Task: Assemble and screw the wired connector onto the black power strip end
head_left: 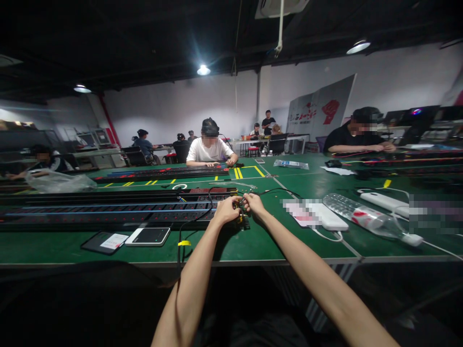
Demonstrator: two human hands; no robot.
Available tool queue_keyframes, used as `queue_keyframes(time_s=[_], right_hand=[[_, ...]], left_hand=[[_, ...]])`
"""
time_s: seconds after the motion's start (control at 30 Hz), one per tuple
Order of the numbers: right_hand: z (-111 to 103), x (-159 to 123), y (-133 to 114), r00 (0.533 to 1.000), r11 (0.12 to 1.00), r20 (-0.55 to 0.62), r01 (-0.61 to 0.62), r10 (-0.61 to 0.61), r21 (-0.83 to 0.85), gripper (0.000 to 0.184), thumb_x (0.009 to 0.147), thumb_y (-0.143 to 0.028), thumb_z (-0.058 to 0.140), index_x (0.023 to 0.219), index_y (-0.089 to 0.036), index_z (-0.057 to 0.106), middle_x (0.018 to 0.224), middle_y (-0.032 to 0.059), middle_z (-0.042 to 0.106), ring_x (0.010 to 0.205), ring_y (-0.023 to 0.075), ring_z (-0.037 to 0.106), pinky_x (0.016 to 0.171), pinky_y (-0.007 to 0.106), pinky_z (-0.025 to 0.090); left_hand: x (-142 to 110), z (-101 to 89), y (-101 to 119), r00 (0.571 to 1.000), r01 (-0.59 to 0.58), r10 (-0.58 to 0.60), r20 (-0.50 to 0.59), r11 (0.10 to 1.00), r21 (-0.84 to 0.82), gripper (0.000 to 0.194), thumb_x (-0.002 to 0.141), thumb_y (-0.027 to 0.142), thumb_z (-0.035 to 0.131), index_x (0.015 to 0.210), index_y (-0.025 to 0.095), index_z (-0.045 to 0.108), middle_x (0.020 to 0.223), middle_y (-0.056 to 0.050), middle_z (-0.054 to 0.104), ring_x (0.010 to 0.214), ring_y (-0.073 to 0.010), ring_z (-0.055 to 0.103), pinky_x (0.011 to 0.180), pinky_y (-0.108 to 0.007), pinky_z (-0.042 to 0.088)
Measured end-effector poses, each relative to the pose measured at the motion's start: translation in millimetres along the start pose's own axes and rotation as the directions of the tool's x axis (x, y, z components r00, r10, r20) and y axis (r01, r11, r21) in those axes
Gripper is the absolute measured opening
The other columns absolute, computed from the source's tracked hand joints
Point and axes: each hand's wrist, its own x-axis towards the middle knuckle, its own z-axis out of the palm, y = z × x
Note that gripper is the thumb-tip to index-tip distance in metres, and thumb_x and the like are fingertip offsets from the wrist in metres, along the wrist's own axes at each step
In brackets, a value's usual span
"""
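A long black rail (pixel 137 212) with blue lines and rows of small red dots, like a rack power strip, lies across the table on my left. At its right end is a cluster of small dark and yellow parts (pixel 240 218), perhaps wiring or a circuit board. My left hand (pixel 227 211) is closed at this end, its thumb and fingers bent against the parts. Close beside it, my right hand (pixel 254 204) pinches at the same cluster. What either set of fingertips grips is too small to make out. A black cable (pixel 197 218) runs across the rail left of my hands.
A phone (pixel 148 236) and a dark flat sleeve (pixel 104 242) lie near the front edge. Right of my hands are a white power bank (pixel 327 217), a plastic bottle (pixel 369 217) and a white device (pixel 385 205). Co-workers sit opposite (pixel 208 150) and at right (pixel 352 135).
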Motion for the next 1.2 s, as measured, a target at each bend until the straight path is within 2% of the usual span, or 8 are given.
queue_keyframes(time_s=[0.13, 0.23, 0.37, 0.5, 0.63, 0.73, 0.93, 1.2], right_hand=[[2.8, 6.1, 2.2, 0.997, 0.998, 0.044, -0.062, 0.061, 0.025, 0.027, 0.09, -0.032, 0.057, 0.069, -0.016, 0.052, 0.05, -0.0031, 0.05, 0.034, 0.0055, 0.041, 0.033, 0.016, 0.033], [-0.4, 2.4, 1.8, 0.998, 0.998, -0.001, -0.055, 0.055, 0.035, 0.027, 0.091, -0.037, 0.054, 0.074, -0.017, 0.051, 0.052, -0.0034, 0.051, 0.035, 0.006, 0.043, 0.034, 0.016, 0.033], [-11.7, -11.9, -3.2, 0.986, 0.988, -0.113, 0.108, -0.121, -0.115, 0.027, 0.092, -0.047, 0.048, 0.084, -0.022, 0.05, 0.058, -0.0041, 0.057, 0.039, 0.0095, 0.048, 0.039, 0.019, 0.037], [-21.8, -30.3, -12.9, 0.908, 0.837, -0.026, 0.373, -0.417, -0.401, 0.035, 0.095, -0.052, 0.037, 0.095, -0.022, 0.055, 0.062, 0.0001, 0.062, 0.053, 0.0182, 0.061, 0.054, 0.026, 0.046], [-23.9, -42.4, -19.3, 0.828, 0.641, 0.1, 0.498, -0.552, -0.583, 0.036, 0.099, -0.048, 0.034, 0.1, -0.021, 0.058, 0.09, 0.0081, 0.07, 0.082, 0.0242, 0.068, 0.071, 0.03, 0.047], [-21.8, -47.5, -21.6, 0.812, 0.56, 0.192, 0.531, -0.551, -0.637, 0.036, 0.101, -0.047, 0.033, 0.105, -0.021, 0.058, 0.099, 0.0091, 0.07, 0.089, 0.0251, 0.068, 0.074, 0.03, 0.046], [-18.3, -50.9, -22.4, 0.806, 0.46, 0.287, 0.546, -0.518, -0.701, 0.031, 0.101, -0.042, 0.034, 0.106, -0.021, 0.057, 0.1, 0.0096, 0.071, 0.084, 0.0239, 0.068, 0.068, 0.027, 0.042], [-18.1, -53.1, -21.4, 0.796, 0.468, 0.38, 0.591, -0.471, -0.657, 0.025, 0.097, -0.041, 0.043, 0.1, -0.021, 0.058, 0.091, 0.0074, 0.072, 0.077, 0.0217, 0.066, 0.064, 0.026, 0.038]], left_hand=[[-0.7, -0.1, 0.3, 1.0, 0.002, -0.002, 0.005, 1.0, -0.002, 0.052, 0.077, 0.013, 0.059, 0.126, 0.028, 0.063, 0.119, 0.0, 0.07, 0.105, -0.0204, 0.066, 0.098, -0.031, 0.05], [-0.9, -0.4, 1.2, 0.999, 0.034, -0.034, 0.008, 0.999, -0.002, 0.052, 0.077, 0.015, 0.061, 0.127, 0.028, 0.062, 0.122, -0.001, 0.069, 0.108, -0.0206, 0.065, 0.101, -0.032, 0.048], [0.1, 0.7, 0.0, 0.999, 0.038, -0.038, -0.002, 0.999, -0.004, 0.051, 0.078, 0.019, 0.065, 0.128, 0.028, 0.062, 0.123, -0.001, 0.069, 0.11, -0.0214, 0.065, 0.104, -0.034, 0.047], [1.3, 2.0, -1.7, 0.999, 0.031, -0.031, -0.011, 1.0, -0.004, 0.05, 0.078, 0.02, 0.065, 0.127, 0.027, 0.062, 0.123, -0.002, 0.068, 0.11, -0.0221, 0.064, 0.104, -0.035, 0.047], [0.6, 0.6, -0.8, 1.0, 0.019, -0.019, -0.007, 1.0, 0.003, 0.049, 0.078, 0.021, 0.064, 0.127, 0.026, 0.062, 0.123, -0.002, 0.069, 0.108, -0.0221, 0.065, 0.101, -0.034, 0.048], [-0.3, -0.6, 0.1, 1.0, 0.009, -0.009, -0.003, 1.0, 0.012, 0.049, 0.078, 0.021, 0.064, 0.126, 0.027, 0.062, 0.12, -0.002, 0.07, 0.105, -0.022, 0.066, 0.099, -0.033, 0.049], [0.0, 1.3, -1.9, 1.0, 0.007, -0.007, -0.012, 1.0, 0.021, 0.051, 0.078, 0.022, 0.063, 0.129, 0.027, 0.06, 0.12, -0.002, 0.07, 0.108, -0.023, 0.066, 0.099, -0.034, 0.048], [1.8, 6.0, -6.3, 0.999, -0.018, 0.018, -0.033, 1.0, 0.009, 0.045, 0.081, 0.023, 0.058, 0.125, 0.028, 0.062, 0.123, -0.001, 0.069, 0.115, -0.0223, 0.063, 0.103, -0.033, 0.046]])
